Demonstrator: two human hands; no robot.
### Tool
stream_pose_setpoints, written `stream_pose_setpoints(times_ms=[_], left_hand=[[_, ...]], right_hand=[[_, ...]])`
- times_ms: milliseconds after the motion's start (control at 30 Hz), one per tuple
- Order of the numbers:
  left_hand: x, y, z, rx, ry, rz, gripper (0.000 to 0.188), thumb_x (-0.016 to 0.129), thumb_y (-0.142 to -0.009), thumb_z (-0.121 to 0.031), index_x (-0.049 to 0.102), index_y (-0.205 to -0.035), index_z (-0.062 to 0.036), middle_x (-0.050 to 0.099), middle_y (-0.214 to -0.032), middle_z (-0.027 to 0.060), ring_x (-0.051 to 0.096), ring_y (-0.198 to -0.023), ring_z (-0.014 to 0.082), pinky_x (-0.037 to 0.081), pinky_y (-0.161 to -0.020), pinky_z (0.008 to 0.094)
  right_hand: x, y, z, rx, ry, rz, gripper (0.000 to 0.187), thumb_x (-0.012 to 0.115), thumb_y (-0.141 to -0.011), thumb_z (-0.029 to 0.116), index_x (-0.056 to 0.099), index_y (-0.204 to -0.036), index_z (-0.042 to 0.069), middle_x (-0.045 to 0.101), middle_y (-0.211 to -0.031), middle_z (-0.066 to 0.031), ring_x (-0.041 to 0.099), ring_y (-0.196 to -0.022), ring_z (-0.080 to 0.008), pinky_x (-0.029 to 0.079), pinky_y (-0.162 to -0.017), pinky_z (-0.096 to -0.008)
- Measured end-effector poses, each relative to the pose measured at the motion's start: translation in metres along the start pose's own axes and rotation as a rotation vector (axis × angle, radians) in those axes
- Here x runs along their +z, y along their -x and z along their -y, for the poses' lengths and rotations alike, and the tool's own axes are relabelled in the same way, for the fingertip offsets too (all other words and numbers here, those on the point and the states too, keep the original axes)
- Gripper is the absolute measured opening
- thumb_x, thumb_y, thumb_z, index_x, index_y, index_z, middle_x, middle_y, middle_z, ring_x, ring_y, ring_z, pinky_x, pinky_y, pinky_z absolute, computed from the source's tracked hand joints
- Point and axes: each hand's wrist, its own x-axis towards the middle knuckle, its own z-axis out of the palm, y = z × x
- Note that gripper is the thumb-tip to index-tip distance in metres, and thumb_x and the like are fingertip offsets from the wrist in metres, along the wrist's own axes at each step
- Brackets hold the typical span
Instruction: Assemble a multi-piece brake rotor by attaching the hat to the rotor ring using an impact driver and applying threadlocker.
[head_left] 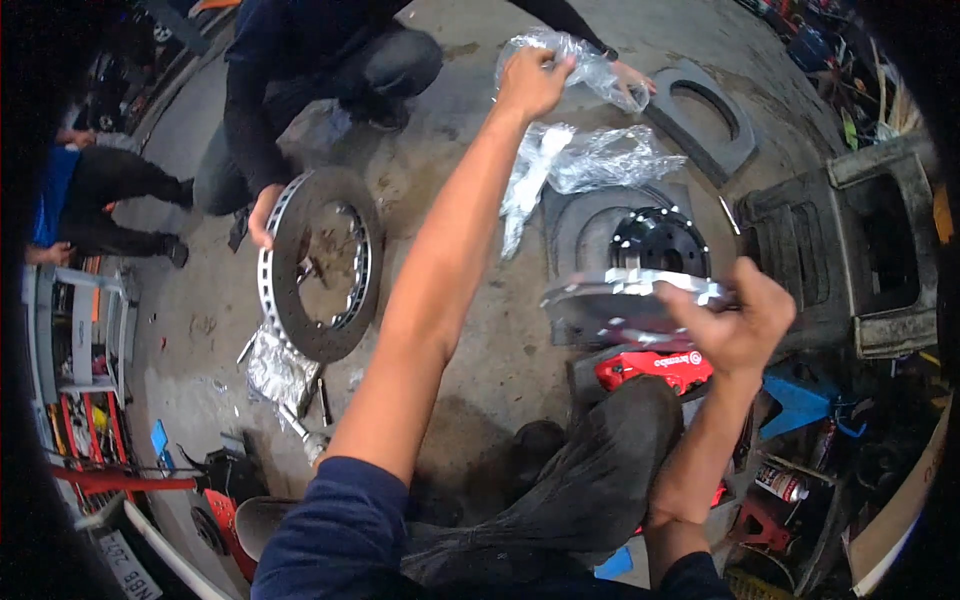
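Note:
My left hand (532,84) is stretched far forward, its fingers closed on a crumpled clear plastic bag (570,52). At the right, my right hand (738,318) grips the rim of a shiny, motion-blurred brake disc (610,292), tilted nearly edge-on. Just beyond it shows a black round hub (655,243) ringed with silver bolts; whether it is joined to the disc I cannot tell. Grey foam packing (570,225) lies under these. A red brake caliper (655,370) sits below the disc, by my knee.
A crouching co-worker steadies another upright brake disc (362,250) with one hand (263,215); their other hand (630,78) is by the plastic bag. More clear wrap (610,160), a foam piece (735,150), a dark plastic step stool (890,250) and a blue stand (795,400) lie around.

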Motion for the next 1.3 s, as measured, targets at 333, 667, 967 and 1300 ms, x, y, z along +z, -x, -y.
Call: stream_pose_setpoints(times_ms=[333, 667, 967, 1300], left_hand=[[0.122, 0.183, 0.14, -0.141, -0.778, 0.806, 0.098, 0.076, -0.066, -0.058, 0.044, -0.141, -0.0041, 0.051, -0.136, 0.0257, 0.04, -0.133, 0.0403, 0.033, -0.11, 0.0523], [0.174, 0.135, 0.121, -0.523, 0.1, 0.8, 0.134, 0.079, -0.054, -0.074, 0.026, -0.148, 0.0047, 0.033, -0.149, 0.0286, 0.036, -0.138, 0.0388, 0.031, -0.114, 0.0447], [-0.104, 0.149, -0.01, -0.377, 0.411, 0.618, 0.074, 0.041, -0.098, -0.059, 0.045, -0.137, 0.0041, 0.053, -0.133, 0.0245, 0.051, -0.125, 0.0338, 0.039, -0.105, 0.0429], [-0.365, 0.211, -0.122, -0.615, 1.046, 0.709, 0.121, 0.069, -0.075, -0.067, 0.011, -0.143, 0.0155, 0.03, -0.144, 0.0327, 0.03, -0.137, 0.0405, 0.022, -0.116, 0.0463]], right_hand=[[-0.001, 0.014, -0.027, -0.006, -0.166, 0.134, 0.071, 0.088, -0.052, 0.058, 0.032, -0.052, 0.015, 0.034, -0.046, 0.0013, 0.037, -0.036, -0.0161, 0.03, -0.038, -0.031], [0.048, 0.003, -0.047, 0.108, -0.106, 0.237, 0.065, 0.092, -0.045, 0.05, 0.041, -0.054, 0.011, 0.037, -0.048, -0.0019, 0.044, -0.042, -0.0209, 0.036, -0.043, -0.0329], [0.048, -0.015, 0.025, 0.398, -0.109, 0.176, 0.037, 0.08, -0.079, 0.02, 0.051, -0.067, 0.0, 0.044, -0.055, -0.0002, 0.037, -0.055, -0.008, 0.034, -0.047, -0.0284], [0.05, -0.032, 0.301, 0.346, -0.195, -0.214, 0.036, 0.082, -0.077, 0.027, 0.063, -0.088, -0.001, 0.061, -0.076, -0.0049, 0.055, -0.064, -0.016, 0.045, -0.058, -0.0314]])
